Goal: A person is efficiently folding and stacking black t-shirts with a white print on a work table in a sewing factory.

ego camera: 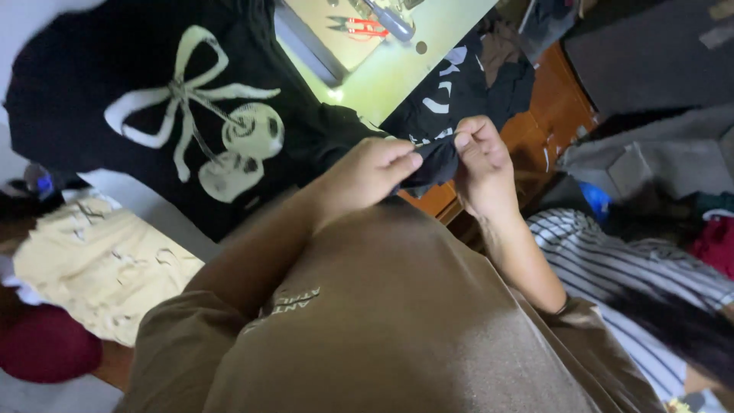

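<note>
Black fabric (434, 164), a small bunched, matte fold of dark cloth, sits pinched between the left hand (372, 172) and the right hand (482, 160), both sets of fingers closed on it just above the brown shirt (397, 321). Beyond the fabric lies a black garment with a cream bow print (183, 115); farther still, red snips (359, 27) rest on the pale green table (390, 73).

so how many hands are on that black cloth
2: the left hand pinches the black cloth from the left, the right hand grips its right edge.
</note>
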